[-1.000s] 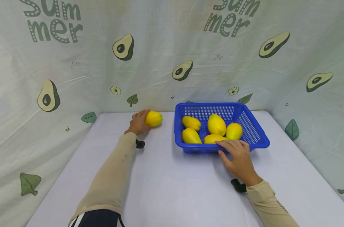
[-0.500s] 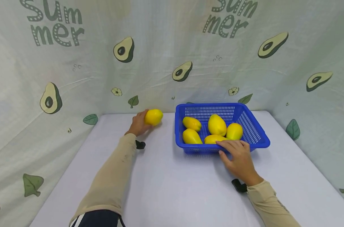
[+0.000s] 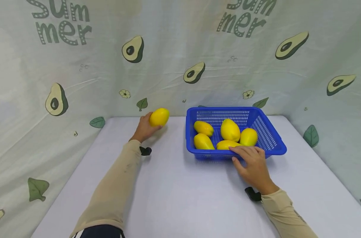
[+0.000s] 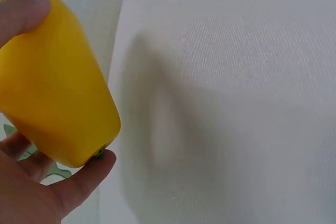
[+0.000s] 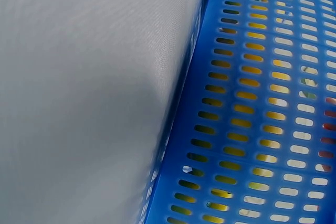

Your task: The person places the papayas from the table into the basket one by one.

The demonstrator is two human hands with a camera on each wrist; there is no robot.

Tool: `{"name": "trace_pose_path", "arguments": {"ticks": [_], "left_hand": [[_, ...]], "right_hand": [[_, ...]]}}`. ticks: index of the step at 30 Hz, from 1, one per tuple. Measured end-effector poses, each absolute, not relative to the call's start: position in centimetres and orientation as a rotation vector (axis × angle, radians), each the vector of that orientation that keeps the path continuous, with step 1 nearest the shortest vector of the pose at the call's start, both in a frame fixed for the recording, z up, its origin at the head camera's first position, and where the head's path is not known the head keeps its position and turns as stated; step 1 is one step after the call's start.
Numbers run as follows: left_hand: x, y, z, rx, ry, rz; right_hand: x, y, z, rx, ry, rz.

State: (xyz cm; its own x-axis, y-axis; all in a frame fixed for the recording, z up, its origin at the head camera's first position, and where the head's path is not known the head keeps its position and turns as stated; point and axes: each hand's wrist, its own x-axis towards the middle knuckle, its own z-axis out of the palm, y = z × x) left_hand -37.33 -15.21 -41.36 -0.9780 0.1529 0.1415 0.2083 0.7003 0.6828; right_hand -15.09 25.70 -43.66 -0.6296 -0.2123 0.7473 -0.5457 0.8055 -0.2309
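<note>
My left hand point(image 3: 144, 128) holds a yellow mango-like fruit point(image 3: 159, 117) above the back left of the table, with its shadow on the cloth below. In the left wrist view the thumb lies along the upper side of the fruit point(image 4: 58, 82), and a fingertip touches its small green stem end. At the front of a blue plastic basket point(image 3: 192, 151), my right hand point(image 3: 253, 170) grips the rim, fingers over the edge and thumb outside. Several similar yellow fruits point(image 3: 230, 130) lie in the basket. The right wrist view shows mostly the slotted basket wall point(image 5: 210, 114).
A white cloth covers the table point(image 3: 168, 198). Behind and beside it hangs a pale curtain point(image 3: 162, 49) printed with avocados and leaves, close to the table's back edge. Black wrist cameras are worn under both wrists.
My left hand has lifted the yellow fruit off the table and tilted it a little. The right hand stays on the basket rim; the view has shifted slightly.
</note>
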Motion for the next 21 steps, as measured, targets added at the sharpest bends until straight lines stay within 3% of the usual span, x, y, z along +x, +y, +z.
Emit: {"name": "trace_pose_path", "arguments": {"ticks": [21], "left_hand": [[-36.32,-14.30,-40.47,-0.208,-2.716,-1.649]], "right_hand": [[-15.11,25.86,-43.57,0.554,-2.250,0.576]]}}
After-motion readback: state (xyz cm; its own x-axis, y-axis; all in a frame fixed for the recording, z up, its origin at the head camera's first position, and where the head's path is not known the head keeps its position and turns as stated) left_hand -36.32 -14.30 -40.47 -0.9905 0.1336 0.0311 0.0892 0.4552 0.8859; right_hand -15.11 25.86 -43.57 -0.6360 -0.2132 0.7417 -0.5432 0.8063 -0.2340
